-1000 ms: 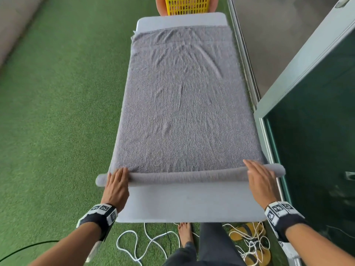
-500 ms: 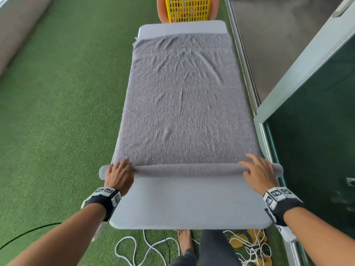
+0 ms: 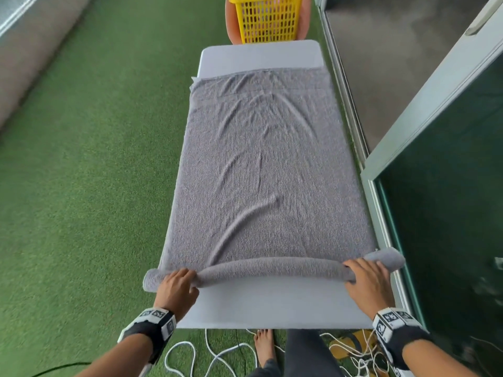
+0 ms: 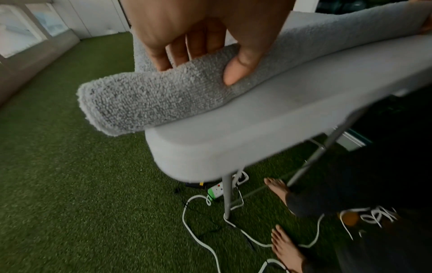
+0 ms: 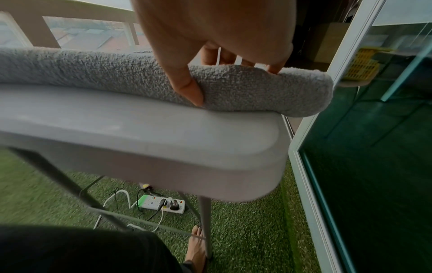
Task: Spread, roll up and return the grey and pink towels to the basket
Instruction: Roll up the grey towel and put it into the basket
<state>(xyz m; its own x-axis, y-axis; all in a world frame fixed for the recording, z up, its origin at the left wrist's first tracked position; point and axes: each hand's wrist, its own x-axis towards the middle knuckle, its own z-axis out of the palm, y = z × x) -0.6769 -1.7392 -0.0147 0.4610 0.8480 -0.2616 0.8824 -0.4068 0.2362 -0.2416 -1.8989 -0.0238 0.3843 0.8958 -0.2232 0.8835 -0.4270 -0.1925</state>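
Rolled further up the white table [image 3: 261,306] than a moment ago, left hand [image 3: 175,291] and right hand [image 3: 367,284] each clasping an end of the grey towel [image 3: 261,170], thumbs under the roll, yellow basket [image 3: 268,20] beyond the far edge.
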